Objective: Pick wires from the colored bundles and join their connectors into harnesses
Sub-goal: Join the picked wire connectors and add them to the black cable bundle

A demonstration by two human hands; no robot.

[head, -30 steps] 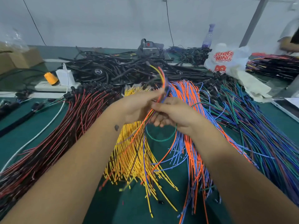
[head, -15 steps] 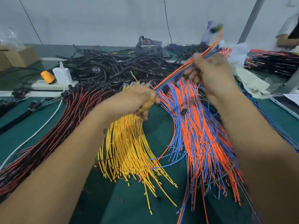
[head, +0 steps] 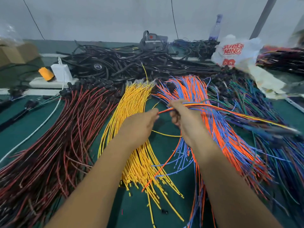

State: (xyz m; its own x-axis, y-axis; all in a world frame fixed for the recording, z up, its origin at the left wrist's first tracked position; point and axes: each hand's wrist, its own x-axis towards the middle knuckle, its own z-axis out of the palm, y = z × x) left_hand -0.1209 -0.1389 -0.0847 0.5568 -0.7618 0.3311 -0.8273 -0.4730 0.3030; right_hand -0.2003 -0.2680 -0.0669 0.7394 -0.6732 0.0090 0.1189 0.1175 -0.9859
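A: right hand (head: 184, 119) has its fingers curled round a mixed strand of wires (head: 230, 112) — orange, blue, yellow, green — trailing off right, blurry.

B: and the left hand (head: 141, 125) pinches its near end, above bare green mat (head: 164, 145) between the yellow bundle (head: 131, 112) and orange-blue bundle (head: 222, 129).

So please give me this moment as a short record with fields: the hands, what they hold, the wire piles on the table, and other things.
left hand: grip closed on the near end of the held wires
right hand: grip closed round the same wires
held wires: mixed colours, trailing to the right, far end blurred
red and black pile: left on the table
yellow pile: under the left hand
orange and blue pile: under the right hand
black cables: behind the piles
plastic bag: far right
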